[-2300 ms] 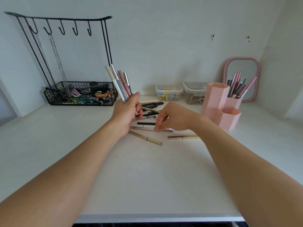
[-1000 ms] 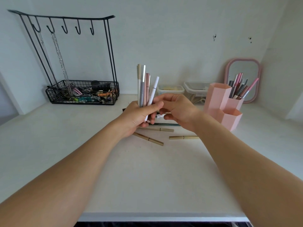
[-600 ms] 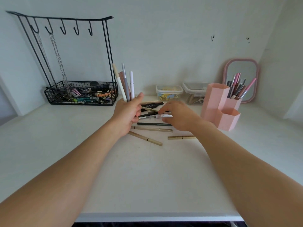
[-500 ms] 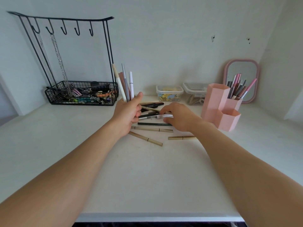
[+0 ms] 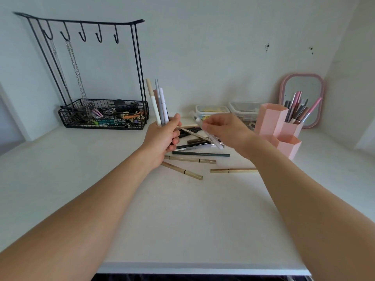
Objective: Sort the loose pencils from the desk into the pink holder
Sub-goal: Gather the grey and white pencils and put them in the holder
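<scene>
My left hand [image 5: 162, 136] grips an upright bunch of pencils [image 5: 159, 103] in white, grey and beige, above the desk's middle. To its right, my right hand [image 5: 225, 130] is raised off the desk and holds one white pencil [image 5: 211, 136], blurred and slanting down to the right. Under and between the hands lie several loose pencils [image 5: 194, 154], black, dark green and gold. The pink holder [image 5: 272, 122], made of hexagonal tubes, stands at the right; its rear tube holds several pencils [image 5: 298, 110].
A black wire basket [image 5: 103, 116] with a hook rack [image 5: 81, 23] stands at the back left. Two clear lidded boxes [image 5: 212, 110] sit against the wall behind the hands. A pink-framed mirror [image 5: 302, 94] leans behind the holder. The desk's front edge [image 5: 203, 268] is near me.
My right hand has lifted a white pencil off the pile and raised it toward the left hand. The left hand still holds its bunch upright, barely moved.
</scene>
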A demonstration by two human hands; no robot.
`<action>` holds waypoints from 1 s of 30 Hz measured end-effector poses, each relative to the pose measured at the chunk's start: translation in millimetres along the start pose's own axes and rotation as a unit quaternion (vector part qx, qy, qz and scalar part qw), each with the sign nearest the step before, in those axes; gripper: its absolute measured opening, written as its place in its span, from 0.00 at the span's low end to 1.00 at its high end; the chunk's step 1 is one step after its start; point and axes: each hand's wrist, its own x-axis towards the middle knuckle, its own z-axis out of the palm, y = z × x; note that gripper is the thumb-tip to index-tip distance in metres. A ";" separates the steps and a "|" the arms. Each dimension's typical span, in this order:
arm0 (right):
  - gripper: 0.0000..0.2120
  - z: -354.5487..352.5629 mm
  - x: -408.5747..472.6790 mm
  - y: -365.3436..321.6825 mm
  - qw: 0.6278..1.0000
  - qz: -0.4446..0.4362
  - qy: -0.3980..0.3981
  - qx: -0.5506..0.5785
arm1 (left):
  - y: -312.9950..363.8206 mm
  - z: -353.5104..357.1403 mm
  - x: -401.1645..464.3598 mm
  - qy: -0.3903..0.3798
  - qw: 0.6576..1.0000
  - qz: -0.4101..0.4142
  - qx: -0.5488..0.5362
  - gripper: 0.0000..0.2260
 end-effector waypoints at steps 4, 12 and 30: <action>0.07 3.2 -2.2 -8.6 0.992 -0.005 0.035 0.121 | -2.1 0.9 -1.4 -0.061 0.998 0.010 0.019 0.10; 0.05 15.1 -8.3 -15.2 0.981 -0.060 0.024 0.184 | -3.3 7.3 -8.1 -0.138 0.989 0.010 0.051 0.16; 0.10 12.0 3.2 18.2 0.965 -0.063 -0.010 -0.255 | -2.1 1.8 1.5 -0.014 1.000 0.019 0.013 0.10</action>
